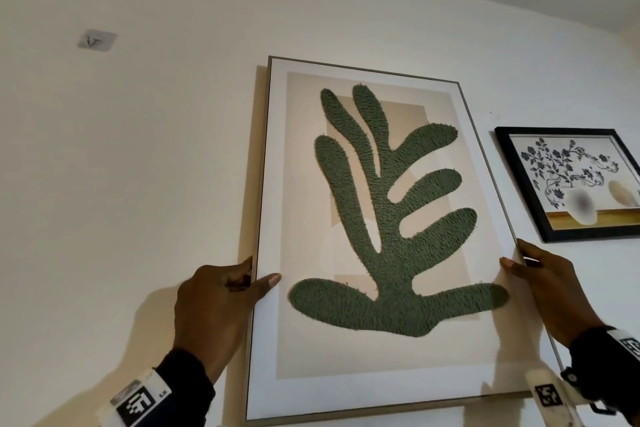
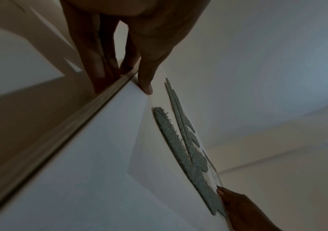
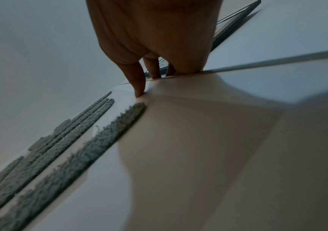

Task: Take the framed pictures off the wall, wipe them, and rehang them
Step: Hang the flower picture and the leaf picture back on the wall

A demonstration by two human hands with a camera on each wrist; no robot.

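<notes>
A tall framed picture with a green leaf shape on beige stands against the white wall, tilted slightly clockwise. My left hand grips its left edge, thumb on the front and fingers behind the frame. My right hand grips the right edge the same way. In the left wrist view the left hand pinches the thin metal frame, and the right hand shows at the far edge. In the right wrist view the right hand has its thumb on the picture's front.
A smaller black-framed flower picture hangs on the wall to the right, close to my right hand. A clear adhesive hook sits bare on the wall at the upper left. The ceiling edge runs above.
</notes>
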